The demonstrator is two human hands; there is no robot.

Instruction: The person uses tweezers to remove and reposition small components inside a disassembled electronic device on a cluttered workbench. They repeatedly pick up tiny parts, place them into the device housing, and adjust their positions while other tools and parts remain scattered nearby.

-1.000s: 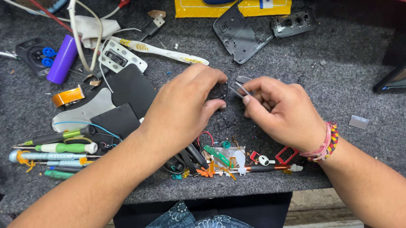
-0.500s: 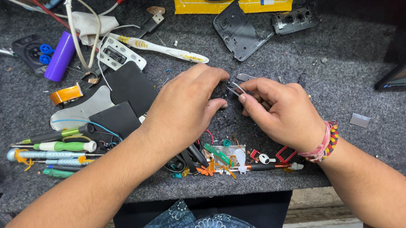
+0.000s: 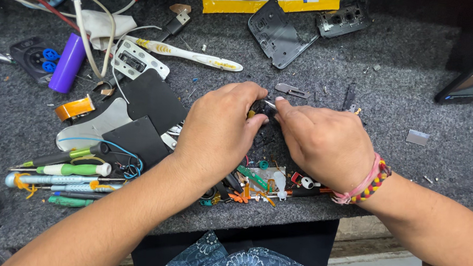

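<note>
Here, seen from the head camera, the left hand [image 3: 218,132] curls its fingers over a small dark part [image 3: 260,108], pinning it to the grey mat [image 3: 398,76]. The right hand [image 3: 326,142] pinches thin metal tweezers [image 3: 270,104], tips meeting that part just between both sets of fingertips.

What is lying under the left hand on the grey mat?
Under the left hand only a small dark part shows at its fingertips, where the right hand brings thin metal tweezers. Small colourful bits peek out below the wrist. The rest is covered by the palm.
</note>
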